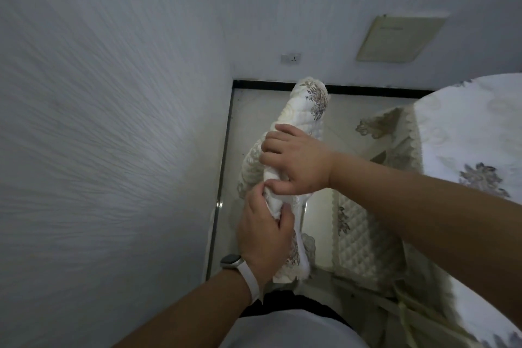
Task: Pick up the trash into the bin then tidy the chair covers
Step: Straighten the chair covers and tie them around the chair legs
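Note:
A white quilted chair cover [309, 106] with a grey-brown flower print lies over the top of a chair back in the middle of the view. My right hand [296, 162] grips the cover's middle from the right, fingers curled over the fabric. Just below it, my left hand [264, 230], with a white watch at the wrist, pinches a fold of the same cover between thumb and fingers. The chair frame under the cover is hidden. No trash or bin is in sight.
A textured white wall [99, 135] stands close on the left, with a socket [291, 58] on the far wall. A table with a flowered cloth [466, 135] fills the right. A quilted seat cover [364, 237] lies below it. Pale tiled floor [254, 110] shows between.

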The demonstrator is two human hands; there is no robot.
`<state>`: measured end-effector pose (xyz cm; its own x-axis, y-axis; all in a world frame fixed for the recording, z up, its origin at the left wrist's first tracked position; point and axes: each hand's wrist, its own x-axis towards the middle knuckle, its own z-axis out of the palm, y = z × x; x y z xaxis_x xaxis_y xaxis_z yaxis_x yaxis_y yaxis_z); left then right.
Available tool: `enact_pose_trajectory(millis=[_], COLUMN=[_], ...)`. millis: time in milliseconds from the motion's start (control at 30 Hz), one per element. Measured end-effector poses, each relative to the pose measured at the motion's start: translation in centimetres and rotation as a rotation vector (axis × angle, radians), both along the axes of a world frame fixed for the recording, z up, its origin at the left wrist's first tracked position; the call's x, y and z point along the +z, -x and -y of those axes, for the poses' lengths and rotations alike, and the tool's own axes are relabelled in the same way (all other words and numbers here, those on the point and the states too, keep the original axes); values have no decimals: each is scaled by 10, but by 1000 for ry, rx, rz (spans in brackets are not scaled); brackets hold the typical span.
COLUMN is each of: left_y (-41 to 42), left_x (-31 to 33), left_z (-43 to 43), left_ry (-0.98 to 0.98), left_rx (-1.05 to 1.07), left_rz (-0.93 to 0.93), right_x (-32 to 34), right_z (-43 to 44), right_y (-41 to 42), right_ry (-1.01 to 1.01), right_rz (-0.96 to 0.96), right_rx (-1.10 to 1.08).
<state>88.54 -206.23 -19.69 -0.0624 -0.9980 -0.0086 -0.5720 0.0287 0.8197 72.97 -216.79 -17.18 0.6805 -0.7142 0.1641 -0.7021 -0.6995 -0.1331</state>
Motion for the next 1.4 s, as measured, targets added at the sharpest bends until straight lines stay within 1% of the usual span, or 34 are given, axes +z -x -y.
enact_pose_trajectory(millis=[333, 467, 567, 633, 733, 833, 967, 1133, 1267, 1333, 1400], left_y=[19, 1, -17, -26, -34, -32, -20, -1, 19, 28, 33], left_x=[-2, 4, 10, 10, 11, 8, 0, -7, -9, -11, -14], left_z=[3, 25, 52, 73, 106, 141, 181, 222, 236, 237, 236], left_ry=[-32, -67, 39, 107, 231, 395, 616, 856, 918, 930, 931], left_rx=[-42, -163, -352, -518, -750, -923, -1074, -1231, -1387, -1466, -1507], left_rz=[7, 54, 124, 170, 189, 195, 204, 205, 208, 214, 207], right_x=[-1, -3, -5, -7, -6, -4, -8, -10, -7, -5, -5], right_z=[-11, -18, -29, -37, -48, -57, -73, -98, -105, -104, -101], right_y=[28, 22, 14, 10, 4, 0, -7, -29, -55, -65, -74], right_ry=[-30, -68, -108, -128, -164, -161, -120, -174, -205, -181, -211], right_rz=[17, 43, 74, 135, 217, 265, 348, 416, 482, 475, 468], right_rx=[-46, -115, -218, -292, -400, -529, -734, -975, -1159, -1212, -1234])
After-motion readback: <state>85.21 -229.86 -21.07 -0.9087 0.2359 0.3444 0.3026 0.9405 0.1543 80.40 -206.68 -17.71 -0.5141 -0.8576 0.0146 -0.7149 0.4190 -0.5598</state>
